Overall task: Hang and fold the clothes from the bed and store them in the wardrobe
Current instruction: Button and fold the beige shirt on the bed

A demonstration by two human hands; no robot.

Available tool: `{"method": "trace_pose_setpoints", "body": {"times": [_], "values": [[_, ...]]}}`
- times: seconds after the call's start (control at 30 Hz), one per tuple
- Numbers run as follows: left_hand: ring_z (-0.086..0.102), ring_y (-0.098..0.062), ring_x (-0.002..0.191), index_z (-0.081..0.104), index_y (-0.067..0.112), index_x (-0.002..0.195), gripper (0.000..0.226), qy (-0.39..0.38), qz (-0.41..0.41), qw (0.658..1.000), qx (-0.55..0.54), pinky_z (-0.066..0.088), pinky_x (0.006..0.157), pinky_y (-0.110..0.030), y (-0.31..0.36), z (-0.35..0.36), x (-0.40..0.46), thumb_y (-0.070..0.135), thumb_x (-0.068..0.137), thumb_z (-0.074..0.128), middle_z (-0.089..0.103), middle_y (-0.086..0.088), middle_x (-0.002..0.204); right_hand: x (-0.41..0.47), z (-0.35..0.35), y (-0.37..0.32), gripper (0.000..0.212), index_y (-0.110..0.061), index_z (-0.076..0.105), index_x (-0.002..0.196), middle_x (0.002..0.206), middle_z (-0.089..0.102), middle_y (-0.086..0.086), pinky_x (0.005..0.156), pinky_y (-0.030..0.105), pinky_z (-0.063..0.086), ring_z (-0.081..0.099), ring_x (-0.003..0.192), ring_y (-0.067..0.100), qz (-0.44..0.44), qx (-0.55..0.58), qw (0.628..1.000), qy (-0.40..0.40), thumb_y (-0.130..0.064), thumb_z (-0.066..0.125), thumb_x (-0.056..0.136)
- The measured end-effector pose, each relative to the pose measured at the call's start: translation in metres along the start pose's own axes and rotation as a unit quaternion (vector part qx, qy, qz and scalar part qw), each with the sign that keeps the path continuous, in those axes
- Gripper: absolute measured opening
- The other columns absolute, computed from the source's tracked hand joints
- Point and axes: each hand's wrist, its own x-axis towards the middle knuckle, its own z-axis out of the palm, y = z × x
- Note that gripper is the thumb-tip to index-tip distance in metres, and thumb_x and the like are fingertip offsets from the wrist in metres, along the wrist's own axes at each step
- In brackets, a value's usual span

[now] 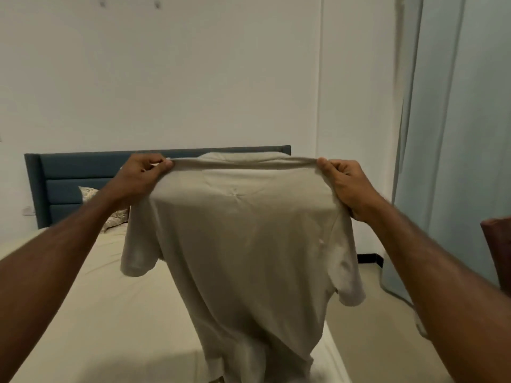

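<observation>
We are holding a beige shirt [243, 244] up by its shoulders, left hand [143, 175] and right hand [345, 183] pinching it above the bed [110, 313].

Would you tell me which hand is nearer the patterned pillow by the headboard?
Left. The left hand grips the shirt just above the pillow; the right hand holds the shirt's far shoulder.

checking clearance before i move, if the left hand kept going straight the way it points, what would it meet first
Probably the blue headboard: the left hand, pinching the shirt, reaches toward it over the bed. Depth is unclear, so how far off it lies cannot be told.
</observation>
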Motion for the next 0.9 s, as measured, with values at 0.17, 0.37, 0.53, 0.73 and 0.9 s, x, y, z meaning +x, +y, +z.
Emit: {"method": "trace_pose_setpoints", "body": {"times": [0.17, 0.37, 0.53, 0.73, 0.9], "values": [[0.046, -0.016, 0.066, 0.061, -0.004, 0.086, 0.055, -0.041, -0.016, 0.996, -0.084, 0.037, 0.059, -0.027, 0.032, -0.027, -0.005, 0.051, 0.094, 0.062, 0.052, -0.008, 0.074, -0.014, 0.0, -0.04, 0.034, -0.011, 0.068, 0.085, 0.064, 0.069, -0.002, 0.053, 0.022, 0.052, 0.061, 0.055, 0.01, 0.027, 0.055, 0.998, -0.005, -0.035, 0.055, 0.104], [0.069, -0.008, 0.071, 0.079, 0.018, 0.09, 0.039, -0.084, -0.059, 0.981, -0.164, 0.057, 0.062, -0.018, 0.053, -0.088, 0.035, 0.054, 0.076, 0.07, 0.075, -0.001, 0.091, 0.019, -0.017, -0.099, 0.03, -0.012, 0.071, 0.098, 0.077, 0.076, -0.003, 0.062, 0.021, 0.058, 0.072, 0.067, 0.006, 0.053, 0.101, 0.99, -0.079, -0.034, 0.052, 0.104], [0.064, -0.011, 0.084, 0.08, 0.024, 0.08, 0.029, -0.146, -0.156, 0.976, -0.051, 0.052, 0.071, -0.017, -0.009, -0.019, 0.048, 0.036, 0.099, 0.061, 0.075, 0.007, 0.089, 0.042, 0.004, -0.007, 0.027, -0.009, 0.072, 0.091, 0.072, 0.075, -0.002, 0.051, 0.02, 0.053, 0.068, 0.061, 0.01, 0.152, -0.033, 0.984, -0.085, -0.033, 0.062, 0.1], [0.055, -0.009, 0.068, 0.066, 0.006, 0.076, 0.034, -0.216, -0.257, 0.942, 0.002, 0.045, 0.069, -0.03, -0.167, 0.13, -0.082, 0.031, 0.1, 0.062, 0.062, 0.003, 0.069, -0.017, 0.035, 0.212, 0.034, -0.001, 0.064, 0.082, 0.072, 0.059, 0.002, 0.061, 0.031, 0.04, 0.054, 0.069, 0.016, 0.194, -0.322, 0.908, -0.186, -0.029, 0.06, 0.102], [0.056, -0.007, 0.065, 0.059, 0.028, 0.079, 0.025, -0.154, -0.262, 0.953, 0.022, 0.045, 0.067, -0.033, -0.249, 0.215, -0.174, 0.046, 0.095, 0.052, 0.062, 0.008, 0.068, -0.083, 0.069, 0.324, 0.03, -0.019, 0.052, 0.091, 0.076, 0.06, 0.008, 0.067, 0.041, 0.051, 0.06, 0.074, 0.031, 0.178, -0.398, 0.886, -0.158, -0.045, 0.045, 0.104]]}}
